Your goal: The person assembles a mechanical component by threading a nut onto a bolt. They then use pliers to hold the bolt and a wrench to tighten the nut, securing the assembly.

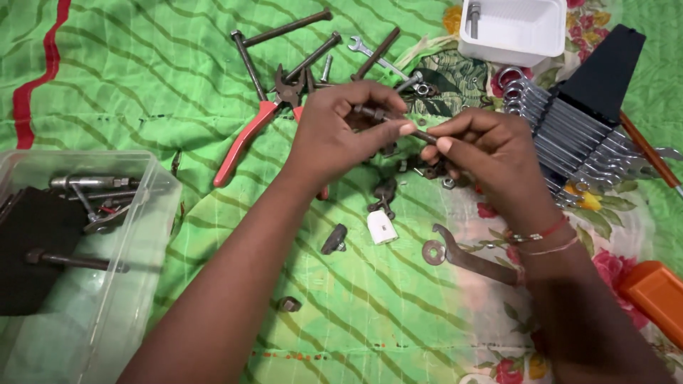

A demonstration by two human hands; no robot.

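Steel, dark and a little rusty, is what I have between my hands: a long bolt held level above the green patterned cloth. My left hand closes its fingers round the head end, thumb pressed along the shank, and my right hand pinches the other end between thumb and forefinger. Both sets of fingers are clamped on the bolt, none spread free. I judge it stiff and fairly heavy for its thickness, not fragile at all, with threads that give grip but may be greasy or gritty; the plain shank near the head looks the surest place to hold, leaving the threaded end clear for turning.

Nearest to me, at my left, stands a clear plastic box with more bolts inside and something black. Between my forearms lie a small nut, a washer touching a flat rusty spanner, a white plastic piece and a dark fitting. An orange object sits at the right edge.

Beyond my hands are red-handled pincers, several long bolts and a small bright spanner. To the right, a set of ring spanners lies in a black holder, and farthest off a white tub holds one bolt.
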